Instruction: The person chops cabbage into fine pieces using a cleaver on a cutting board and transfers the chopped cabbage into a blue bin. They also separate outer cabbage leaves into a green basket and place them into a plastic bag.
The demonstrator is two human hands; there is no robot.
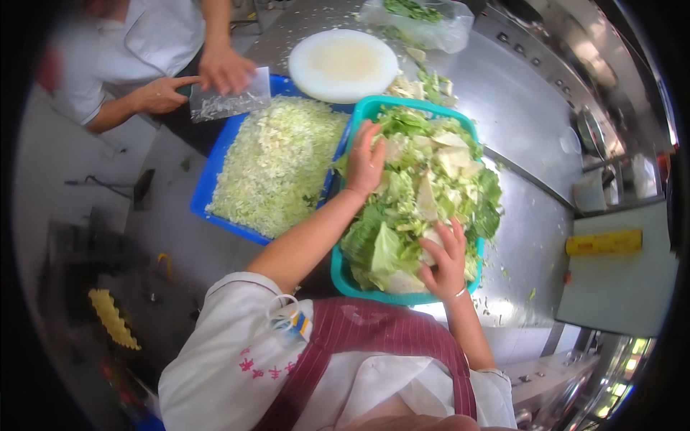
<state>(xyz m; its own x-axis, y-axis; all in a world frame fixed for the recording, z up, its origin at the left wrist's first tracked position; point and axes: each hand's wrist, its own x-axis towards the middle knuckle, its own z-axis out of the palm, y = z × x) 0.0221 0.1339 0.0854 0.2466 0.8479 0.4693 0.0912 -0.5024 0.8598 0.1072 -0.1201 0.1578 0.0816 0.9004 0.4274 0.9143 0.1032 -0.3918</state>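
Note:
A teal plastic basket [407,298] stands before me, heaped with cabbage leaves and leaf trimmings [426,183]. At its left rim is my left hand [366,161], fingers raised and apart beside the leaves. My right hand [446,259] rests on the pile near the right side, fingers spread and bent over a pale leaf piece; its grip underneath is partly hidden. Left of the basket, a blue plastic tub [237,230] is filled with finely chopped cabbage [280,167]. Above the tub's far corner, a co-worker's hands hold a cleaver [232,99] with chopped bits on its blade.
A round white cutting board [343,65] lies beyond the tub and basket. Behind it are a clear plastic bag [447,27] of greens and loose trimmings [431,89] on the steel table [523,226]. A yellow roll [604,242] lies at the right. The co-worker stands at upper left.

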